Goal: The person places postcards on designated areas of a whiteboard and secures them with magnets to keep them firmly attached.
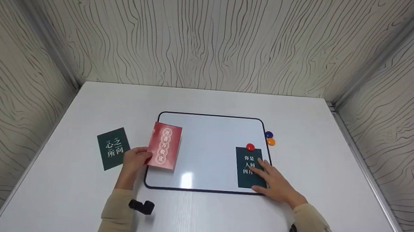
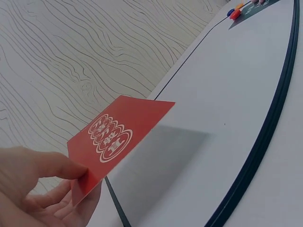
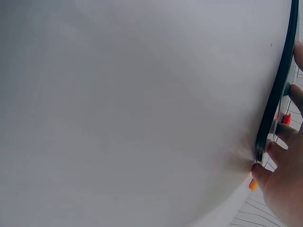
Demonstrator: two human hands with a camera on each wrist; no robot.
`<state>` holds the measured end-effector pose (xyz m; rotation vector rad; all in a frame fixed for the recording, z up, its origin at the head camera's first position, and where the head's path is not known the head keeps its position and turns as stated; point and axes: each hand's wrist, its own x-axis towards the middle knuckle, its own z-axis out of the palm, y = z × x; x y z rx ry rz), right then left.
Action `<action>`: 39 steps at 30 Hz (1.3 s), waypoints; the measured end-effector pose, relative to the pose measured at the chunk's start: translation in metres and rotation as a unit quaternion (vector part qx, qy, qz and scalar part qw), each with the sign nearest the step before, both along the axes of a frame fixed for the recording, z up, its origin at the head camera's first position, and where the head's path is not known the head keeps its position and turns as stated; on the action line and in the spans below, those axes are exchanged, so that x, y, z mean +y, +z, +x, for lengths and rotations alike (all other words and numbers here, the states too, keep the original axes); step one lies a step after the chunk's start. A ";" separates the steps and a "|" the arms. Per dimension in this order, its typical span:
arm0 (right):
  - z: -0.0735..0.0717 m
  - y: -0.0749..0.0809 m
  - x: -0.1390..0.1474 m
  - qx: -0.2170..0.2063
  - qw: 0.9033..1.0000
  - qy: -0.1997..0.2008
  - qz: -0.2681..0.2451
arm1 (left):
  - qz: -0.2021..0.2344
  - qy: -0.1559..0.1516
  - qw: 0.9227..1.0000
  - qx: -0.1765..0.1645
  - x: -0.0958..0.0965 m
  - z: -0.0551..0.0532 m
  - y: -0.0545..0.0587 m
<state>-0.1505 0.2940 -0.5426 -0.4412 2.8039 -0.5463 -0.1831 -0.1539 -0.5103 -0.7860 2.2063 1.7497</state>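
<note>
My left hand (image 1: 136,157) pinches a red card (image 1: 165,146) with white lettering by its lower left edge. In the left wrist view the card (image 2: 120,137) tilts above the whiteboard (image 2: 236,94) and casts a shadow on it, the thumb on top and fingers beneath. At the board's right side my right hand (image 1: 275,182) rests with spread fingers on a dark green card (image 1: 243,176) with white characters, covering part of it. A red round magnet (image 1: 250,147) sits on that card's top edge. The right wrist view shows the right fingers (image 3: 286,135) along the board's dark rim.
Another dark green card (image 1: 113,148) lies on the white table (image 1: 200,217) left of the board. Blue (image 1: 269,134) and orange (image 1: 270,141) magnets sit at the board's right edge. Wood-patterned walls (image 1: 205,36) stand at the back and both sides.
</note>
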 end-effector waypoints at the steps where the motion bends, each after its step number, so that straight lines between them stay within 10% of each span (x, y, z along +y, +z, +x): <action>1: 0.000 0.000 0.000 0.000 1.000 0.000 0.000 | 0.000 -0.002 1.000 0.000 0.001 0.000 0.000; 39: -0.002 0.000 -0.001 -0.008 1.000 -0.005 0.001 | 0.011 -0.037 0.999 0.011 0.033 -0.001 -0.010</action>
